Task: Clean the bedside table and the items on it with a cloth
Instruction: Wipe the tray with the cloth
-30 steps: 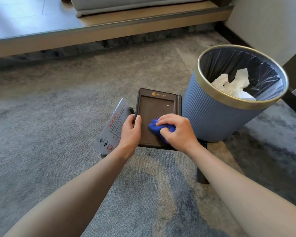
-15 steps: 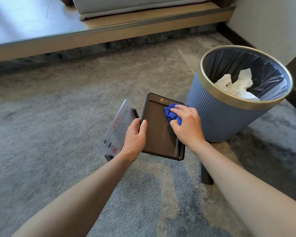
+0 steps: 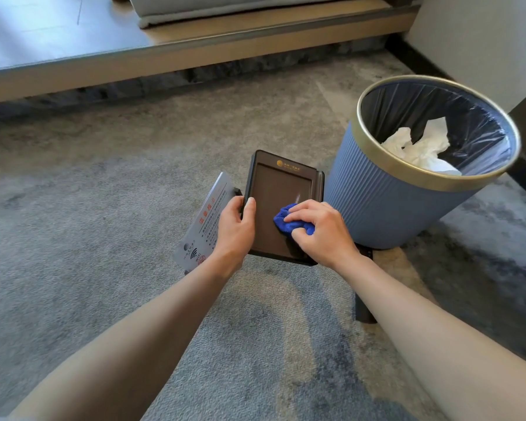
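My left hand (image 3: 236, 230) grips the left edge of a dark brown rectangular tray (image 3: 278, 189) held above the carpet, together with a grey sign card (image 3: 207, 221) with red and black print that sticks out to the left. My right hand (image 3: 322, 232) presses a bunched blue cloth (image 3: 286, 223) onto the lower right of the tray's inner face. A gold logo sits at the tray's top edge. A small pale streak shows on the tray just above the cloth. The bedside table is out of view.
A blue ribbed waste bin (image 3: 386, 205) with a gold rim and black liner stands close on the right, white crumpled tissue (image 3: 419, 147) inside. Grey carpet (image 3: 88, 238) covers the floor. A wooden platform edge (image 3: 195, 53) runs along the back. A dark furniture leg (image 3: 364, 308) stands beneath my right forearm.
My right hand with the cloth has slid from the tray's top right corner down to its lower right part. The tray has tilted back toward level in my left hand.
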